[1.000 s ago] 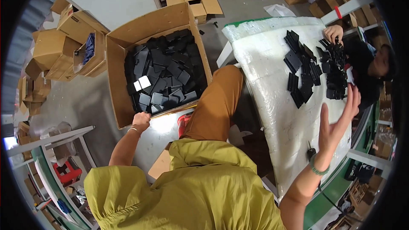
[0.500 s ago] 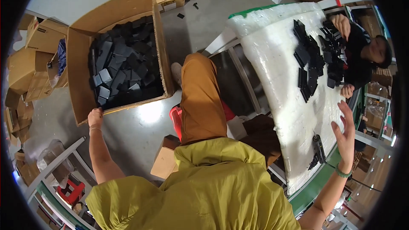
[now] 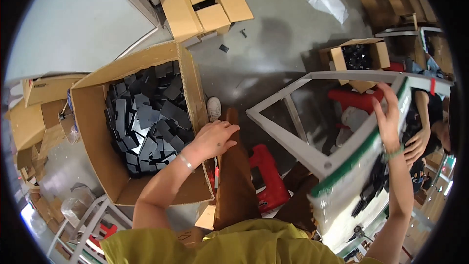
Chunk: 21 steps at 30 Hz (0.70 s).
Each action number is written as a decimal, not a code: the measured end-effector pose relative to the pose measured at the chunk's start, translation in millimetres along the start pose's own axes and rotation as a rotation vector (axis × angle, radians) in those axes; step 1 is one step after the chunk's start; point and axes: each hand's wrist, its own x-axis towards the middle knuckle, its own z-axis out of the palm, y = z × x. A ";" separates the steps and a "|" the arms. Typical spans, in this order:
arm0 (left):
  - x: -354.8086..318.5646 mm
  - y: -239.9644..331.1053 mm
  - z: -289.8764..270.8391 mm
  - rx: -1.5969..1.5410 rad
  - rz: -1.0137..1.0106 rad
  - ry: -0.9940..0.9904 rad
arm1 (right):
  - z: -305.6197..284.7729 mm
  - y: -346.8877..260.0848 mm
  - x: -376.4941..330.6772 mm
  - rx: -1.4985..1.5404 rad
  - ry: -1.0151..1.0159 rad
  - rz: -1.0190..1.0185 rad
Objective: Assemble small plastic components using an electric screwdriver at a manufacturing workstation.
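Observation:
My left hand (image 3: 212, 139) lies with fingers spread on my brown trouser knee (image 3: 234, 176), right beside the wall of a large open cardboard box (image 3: 195, 93). The box is filled with several flat black pieces (image 3: 146, 117). My right hand (image 3: 388, 117) is raised with fingers apart against the far rim of a grey-framed table (image 3: 293, 139) with a green edge and a white cover (image 3: 342, 200). Some black pieces (image 3: 373, 186) lie on that cover. Neither hand holds anything.
A red stool (image 3: 266, 176) stands under me. Another person's hand (image 3: 415, 146) works at the table's right side. A small box of black parts (image 3: 359, 56), a closed carton (image 3: 210, 7) and flattened cardboard (image 3: 34, 122) lie on the grey floor.
My head has swung left and down, so the table slid to the right. My left hand went from the box's near corner to my knee. My right hand came up to the table rim.

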 end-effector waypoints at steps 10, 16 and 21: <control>178.2 -190.6 119.0 -0.258 -0.521 -0.308 | 11.3 14.3 -17.4 0.273 0.496 0.843; 294.0 -302.1 138.6 0.282 -0.554 -0.209 | -29.4 41.6 -59.6 -0.222 0.111 0.651; 364.8 -385.3 175.7 0.618 -0.187 -0.095 | 232.6 -73.6 180.9 -0.129 0.049 0.741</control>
